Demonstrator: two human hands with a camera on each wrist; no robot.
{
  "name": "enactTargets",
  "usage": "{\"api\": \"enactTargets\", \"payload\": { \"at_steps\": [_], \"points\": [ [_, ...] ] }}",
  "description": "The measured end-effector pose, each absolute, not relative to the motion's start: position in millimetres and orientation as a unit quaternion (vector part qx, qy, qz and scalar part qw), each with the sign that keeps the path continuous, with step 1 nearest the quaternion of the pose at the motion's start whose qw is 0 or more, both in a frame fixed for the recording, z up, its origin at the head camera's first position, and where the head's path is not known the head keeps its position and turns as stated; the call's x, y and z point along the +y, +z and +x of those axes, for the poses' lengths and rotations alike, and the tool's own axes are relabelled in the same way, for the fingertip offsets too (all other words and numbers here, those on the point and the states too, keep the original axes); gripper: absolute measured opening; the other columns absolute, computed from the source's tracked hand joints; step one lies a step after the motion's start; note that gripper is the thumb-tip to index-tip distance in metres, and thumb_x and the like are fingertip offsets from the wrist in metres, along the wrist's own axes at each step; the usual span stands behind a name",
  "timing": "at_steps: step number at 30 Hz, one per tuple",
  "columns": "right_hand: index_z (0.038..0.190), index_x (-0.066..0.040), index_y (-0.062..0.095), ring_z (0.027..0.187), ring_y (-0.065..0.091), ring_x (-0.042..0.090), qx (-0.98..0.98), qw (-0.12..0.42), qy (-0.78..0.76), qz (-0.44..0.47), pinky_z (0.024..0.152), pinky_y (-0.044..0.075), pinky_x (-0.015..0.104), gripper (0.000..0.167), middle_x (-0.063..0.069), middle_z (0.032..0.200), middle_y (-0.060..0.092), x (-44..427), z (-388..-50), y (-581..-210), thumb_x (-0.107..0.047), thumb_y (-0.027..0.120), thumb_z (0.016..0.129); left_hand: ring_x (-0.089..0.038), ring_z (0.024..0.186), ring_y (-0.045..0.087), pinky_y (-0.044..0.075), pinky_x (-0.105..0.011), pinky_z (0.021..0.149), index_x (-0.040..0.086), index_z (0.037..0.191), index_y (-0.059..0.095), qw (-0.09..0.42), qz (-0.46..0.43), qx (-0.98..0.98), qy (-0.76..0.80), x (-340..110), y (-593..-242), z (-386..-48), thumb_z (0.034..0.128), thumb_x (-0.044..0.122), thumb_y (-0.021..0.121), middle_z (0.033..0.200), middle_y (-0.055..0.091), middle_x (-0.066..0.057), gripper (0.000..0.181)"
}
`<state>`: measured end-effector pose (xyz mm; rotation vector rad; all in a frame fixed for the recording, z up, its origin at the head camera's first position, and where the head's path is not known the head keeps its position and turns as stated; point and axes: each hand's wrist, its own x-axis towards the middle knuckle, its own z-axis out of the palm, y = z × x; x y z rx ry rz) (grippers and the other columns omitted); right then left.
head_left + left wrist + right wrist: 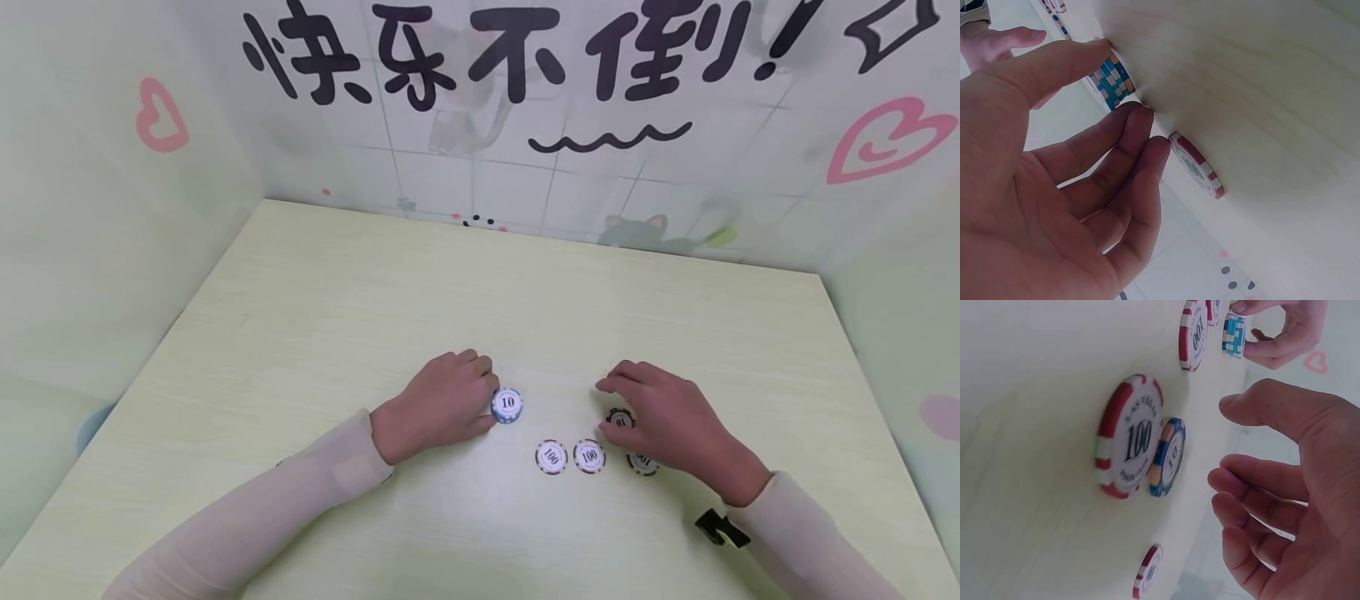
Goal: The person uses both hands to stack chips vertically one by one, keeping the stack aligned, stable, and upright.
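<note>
My left hand pinches a short round stack of blue-and-white poker chips, the top one marked 10, between thumb and fingertips, at the middle of the table. My right hand hovers with thumb and fingers spread, holding nothing, near a single round blue-and-white chip also marked 10. That chip lies just beside a round red-and-white chip marked 100. Between my hands, slightly nearer me, two more red-and-white 100 chips lie flat side by side; another red-and-white chip lies just past my left fingertips.

Pale sleeves cover both forearms, with a black clip-like piece at my right wrist. The broad tabletop is pale yellow-green with faint wood grain and a soft sheen. Behind it, a whitish wall bears large black Chinese characters, thin grid lines, a pink heart outline and a grey cat. Pale green side walls close in the table.
</note>
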<state>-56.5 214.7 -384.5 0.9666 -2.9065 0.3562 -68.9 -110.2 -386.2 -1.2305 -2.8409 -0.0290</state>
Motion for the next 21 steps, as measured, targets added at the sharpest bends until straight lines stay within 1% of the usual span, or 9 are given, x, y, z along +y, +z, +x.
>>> {"api": "enactTargets", "payload": {
  "at_steps": [9, 12, 18, 21],
  "points": [
    [0.116, -0.009, 0.082, 0.104, 0.071, 0.025, -0.947, 0.014, 0.114, 0.300, 0.067, 0.059, 0.039, 0.036, 0.004, 0.116, 0.073, 225, -49, -387, -0.025, 0.090, 0.085, -0.019, 0.075, 0.054, 0.049, -0.029, 0.064, 0.006, 0.098, 0.081, 0.020, -0.396, -0.918, -0.008, -111, -386, -68, 0.0942, 0.028, 0.083, 0.091, 0.068, -0.004, 0.023],
    [0.115, -0.009, 0.082, 0.101, 0.071, 0.023, -0.948, 0.013, 0.116, 0.296, 0.065, 0.059, 0.038, 0.036, 0.003, 0.114, 0.072, 227, -47, -389, -0.026, 0.092, 0.083, -0.019, 0.075, 0.054, 0.049, -0.029, 0.064, 0.006, 0.098, 0.081, 0.021, -0.397, -0.918, -0.008, -111, -386, -67, 0.0943, 0.028, 0.083, 0.091, 0.068, -0.004, 0.023],
    [0.109, -0.013, 0.083, 0.091, 0.067, 0.015, -0.950, 0.007, 0.115, 0.292, 0.060, 0.055, 0.032, 0.035, -0.002, 0.108, 0.069, 232, -45, -394, -0.028, 0.094, 0.080, -0.019, 0.075, 0.054, 0.049, -0.029, 0.065, 0.005, 0.099, 0.081, 0.020, -0.397, -0.917, -0.008, -111, -388, -67, 0.0943, 0.028, 0.083, 0.091, 0.068, -0.004, 0.023],
    [0.108, -0.012, 0.084, 0.089, 0.067, 0.015, -0.951, 0.003, 0.111, 0.288, 0.059, 0.055, 0.032, 0.035, -0.002, 0.107, 0.069, 233, -45, -394, -0.029, 0.095, 0.080, -0.019, 0.075, 0.053, 0.049, -0.029, 0.065, 0.005, 0.099, 0.081, 0.021, -0.397, -0.918, -0.007, -112, -388, -67, 0.0941, 0.028, 0.083, 0.090, 0.067, -0.004, 0.023]
  ]
}}
